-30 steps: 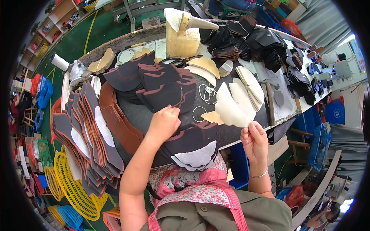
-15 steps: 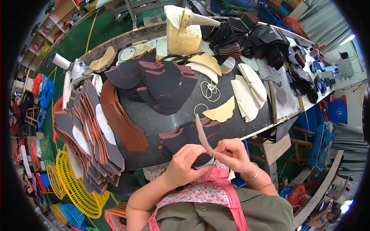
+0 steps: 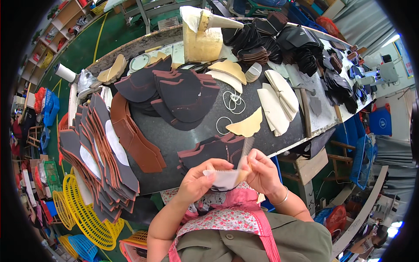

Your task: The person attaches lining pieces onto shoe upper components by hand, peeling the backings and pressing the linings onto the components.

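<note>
In front of my apron, my left hand (image 3: 197, 181) pinches a thin whitish piece (image 3: 226, 178) with a finely toothed edge. My right hand (image 3: 265, 174) is closed at its other end, where a blurred, pale translucent strip (image 3: 247, 147) stands up from the fingers. Whether strip and piece are joined is unclear. Just beyond the hands lies a pile of dark cut pieces with reddish-brown edges (image 3: 209, 150). Farther off, a cream scalloped piece (image 3: 246, 124) rests on the black tabletop (image 3: 174, 135) beside a loop of white cord (image 3: 224, 125).
Layered grey pieces with orange-brown edges (image 3: 98, 161) overhang the table's left side, next to brown curved pieces (image 3: 131, 135). Dark rounded pieces (image 3: 187, 96) are stacked behind. White pieces (image 3: 279, 105) lie at right; a cone (image 3: 220, 21) tops a yellowish block (image 3: 201, 46).
The pale piece, seen edge-on and upright before, now shows its flat face between my hands. A translucent strip now rises at my right fingers. The view has shifted slightly.
</note>
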The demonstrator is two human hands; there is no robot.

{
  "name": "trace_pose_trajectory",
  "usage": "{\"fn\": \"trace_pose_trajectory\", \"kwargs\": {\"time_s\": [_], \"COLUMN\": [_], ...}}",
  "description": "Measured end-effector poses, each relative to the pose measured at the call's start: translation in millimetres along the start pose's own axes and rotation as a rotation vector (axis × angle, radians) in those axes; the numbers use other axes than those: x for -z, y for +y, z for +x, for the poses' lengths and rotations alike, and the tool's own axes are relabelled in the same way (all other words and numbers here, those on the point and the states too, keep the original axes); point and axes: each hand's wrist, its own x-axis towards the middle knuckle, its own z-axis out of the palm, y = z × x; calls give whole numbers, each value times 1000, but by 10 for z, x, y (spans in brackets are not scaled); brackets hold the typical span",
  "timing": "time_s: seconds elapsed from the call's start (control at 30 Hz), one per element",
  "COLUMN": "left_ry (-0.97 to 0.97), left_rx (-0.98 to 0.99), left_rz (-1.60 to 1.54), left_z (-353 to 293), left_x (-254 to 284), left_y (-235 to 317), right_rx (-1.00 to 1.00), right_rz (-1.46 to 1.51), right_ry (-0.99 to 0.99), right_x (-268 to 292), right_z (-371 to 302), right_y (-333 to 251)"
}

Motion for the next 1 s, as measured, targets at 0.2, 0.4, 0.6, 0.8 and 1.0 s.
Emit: {"fn": "trace_pose_trajectory", "kwargs": {"time_s": [0.2, 0.4, 0.6, 0.8, 1.0], "left_ry": [-5, 48, -120, 301, 395], "left_rx": [-11, -114, -42, 39, 54], "left_rz": [-207, 254, 838, 1138, 1122], "left_z": [-58, -145, -86, -180, -156], "left_x": [29, 63, -77, 238, 266], "left_y": [67, 122, 63, 40, -23], "right_rx": [13, -388, 75, 204, 230], "right_rz": [-831, -1530, -1415, -1583, -1751], "right_ry": [-35, -28, -270, 119, 68], "right_x": [129, 21, -215, 131, 246], "right_z": [-38, -121, 52, 188, 214], "right_y": [-176, -555, -215, -124, -37]}}
